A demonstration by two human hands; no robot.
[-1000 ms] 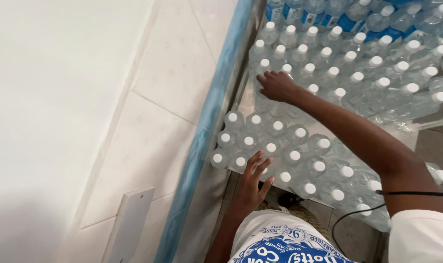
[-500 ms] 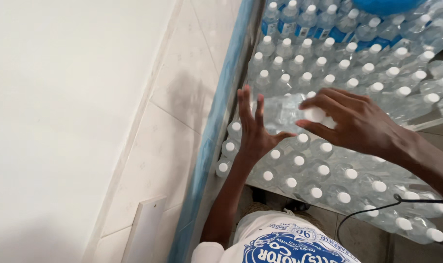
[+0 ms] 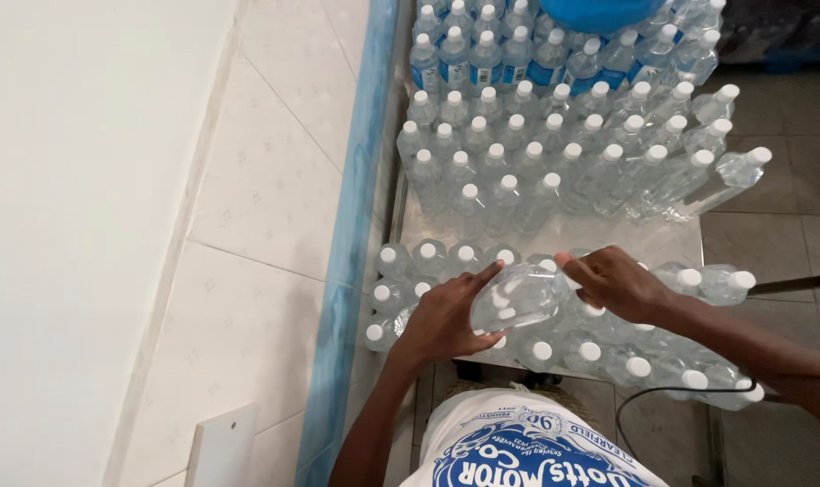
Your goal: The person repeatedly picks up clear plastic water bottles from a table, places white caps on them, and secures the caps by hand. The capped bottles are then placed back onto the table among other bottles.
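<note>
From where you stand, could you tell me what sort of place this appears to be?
Probably a small water-bottling or packing room. Dozens of clear plastic bottles with white caps crowd a bare steel table beside a tiled wall with a blue band, and both hands hold one clear bottle tipped on its side.

Both hands meet low in the head view.
The left hand [image 3: 446, 316] reaches up from below on a bare forearm, fingers spread and pointing up-right, palm down. The right hand [image 3: 615, 281] comes in from the right, arm stretched across, fingers curled downward, thumb toward the left hand, the two near but apart.
</note>
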